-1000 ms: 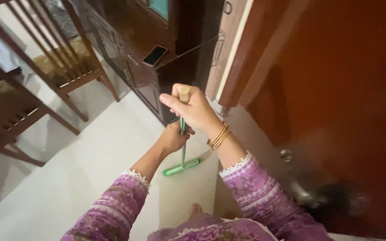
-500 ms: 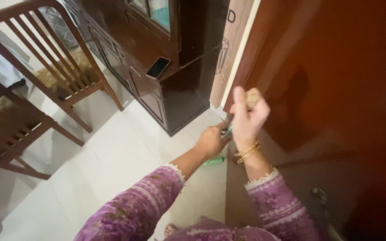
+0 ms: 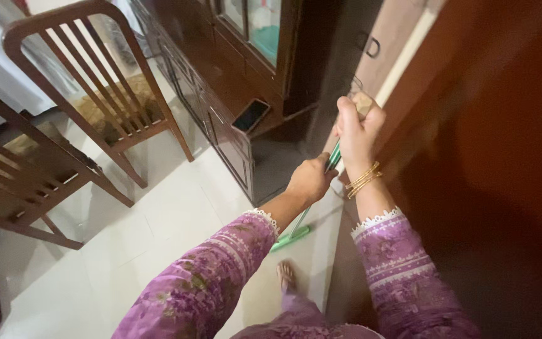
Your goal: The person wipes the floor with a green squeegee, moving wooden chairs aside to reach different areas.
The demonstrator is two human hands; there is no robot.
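Both of my hands grip a long green-handled floor wiper (image 3: 291, 237). My right hand (image 3: 356, 129) closes around the tan top end of the handle, close to the brown door (image 3: 490, 157). Lower down the shaft, my left hand (image 3: 310, 179) holds the green handle. The green wiper head rests on the pale tiled floor (image 3: 158, 232), just ahead of my sandalled foot (image 3: 285, 274). Gold bangles sit on my right wrist, and purple patterned sleeves cover both arms.
A dark wooden cabinet (image 3: 233, 69) stands ahead with a phone (image 3: 250, 115) lying on its ledge. Two wooden chairs (image 3: 101, 88) stand at the left. The brown door fills the right side, with a narrow gap to the cabinet.
My hands and the wiper have swung from mid-floor toward the door on the right. The view has shifted, so the cabinet and chairs sit lower and nearer.
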